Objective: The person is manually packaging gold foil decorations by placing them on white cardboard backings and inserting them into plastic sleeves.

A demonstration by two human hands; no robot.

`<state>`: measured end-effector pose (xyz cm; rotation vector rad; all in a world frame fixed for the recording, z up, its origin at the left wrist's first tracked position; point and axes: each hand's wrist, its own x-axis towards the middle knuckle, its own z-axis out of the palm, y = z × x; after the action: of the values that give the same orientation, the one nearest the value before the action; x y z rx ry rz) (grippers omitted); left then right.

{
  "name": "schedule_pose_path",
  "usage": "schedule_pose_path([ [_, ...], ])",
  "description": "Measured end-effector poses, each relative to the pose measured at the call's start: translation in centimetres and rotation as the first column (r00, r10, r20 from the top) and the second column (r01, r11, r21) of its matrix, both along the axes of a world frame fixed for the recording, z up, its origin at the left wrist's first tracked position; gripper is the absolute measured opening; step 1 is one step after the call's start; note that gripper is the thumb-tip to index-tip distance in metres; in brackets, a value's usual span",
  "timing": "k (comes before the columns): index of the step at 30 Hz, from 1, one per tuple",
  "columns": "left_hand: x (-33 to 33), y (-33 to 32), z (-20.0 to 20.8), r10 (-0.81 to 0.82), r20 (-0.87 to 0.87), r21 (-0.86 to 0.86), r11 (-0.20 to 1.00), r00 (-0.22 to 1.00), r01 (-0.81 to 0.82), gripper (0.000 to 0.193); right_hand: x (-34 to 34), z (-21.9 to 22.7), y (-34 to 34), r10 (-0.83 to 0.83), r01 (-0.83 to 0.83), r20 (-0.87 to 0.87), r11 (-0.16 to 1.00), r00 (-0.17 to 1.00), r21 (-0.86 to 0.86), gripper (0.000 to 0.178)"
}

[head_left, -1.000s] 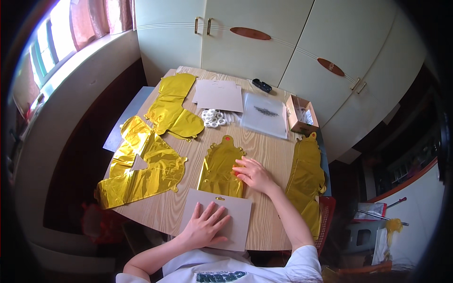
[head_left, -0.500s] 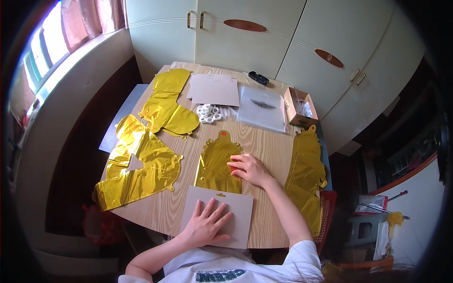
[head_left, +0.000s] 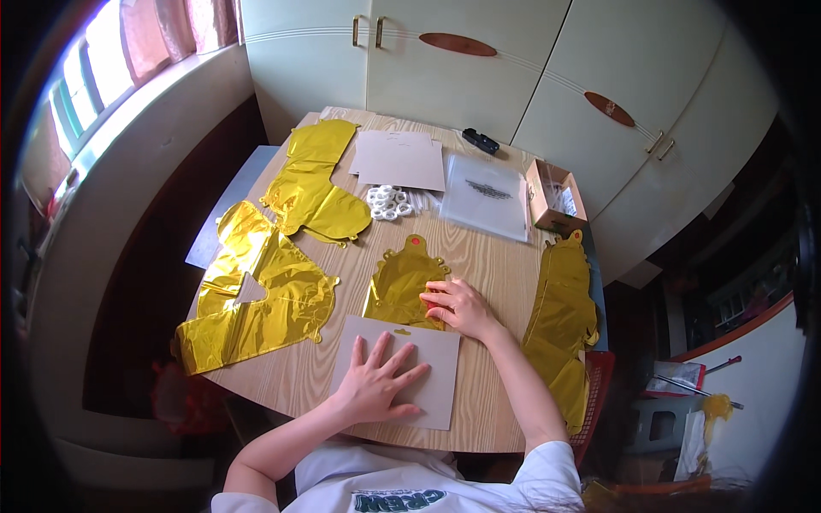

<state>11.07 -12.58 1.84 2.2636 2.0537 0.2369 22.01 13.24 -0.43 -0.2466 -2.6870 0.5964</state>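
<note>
A folded gold foil balloon (head_left: 400,278) with small tabs and a red spot at its top lies in front of me. Over its lower part rests a grey card (head_left: 436,376) with a hanging slot near its upper edge. My left hand (head_left: 380,380) is spread flat on this card, fingers apart. At the balloon's right edge, my right hand (head_left: 462,308) has bent fingers closed on the foil. A bit of red shows between these fingers; what it is I cannot make out. The card hides the balloon's lower end.
More gold foil balloons lie at far left (head_left: 308,184), near left (head_left: 282,299) and right (head_left: 560,316). Behind are grey cards (head_left: 400,161), white rolls (head_left: 389,203), clear plastic bags (head_left: 486,198), a black object (head_left: 481,140) and a cardboard box (head_left: 556,197).
The grey card has slid forward under my left hand and covers more of the balloon. My right hand keeps its place on the foil. The whole view has shifted slightly.
</note>
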Motion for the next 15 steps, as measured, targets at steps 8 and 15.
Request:
schedule_pose_path([
  [8,-0.5,1.2,0.1,0.013,0.003,-0.007,1.0,1.0,-0.013,0.078,0.0,0.1,0.1,0.012,-0.012,0.004,0.999,1.0,-0.051,0.033],
  [15,-0.7,1.8,0.1,0.031,0.011,-0.006,1.0,0.999,-0.031,0.078,-0.5,0.4,1.3,0.035,-0.021,0.071,0.982,0.997,-0.189,0.036],
])
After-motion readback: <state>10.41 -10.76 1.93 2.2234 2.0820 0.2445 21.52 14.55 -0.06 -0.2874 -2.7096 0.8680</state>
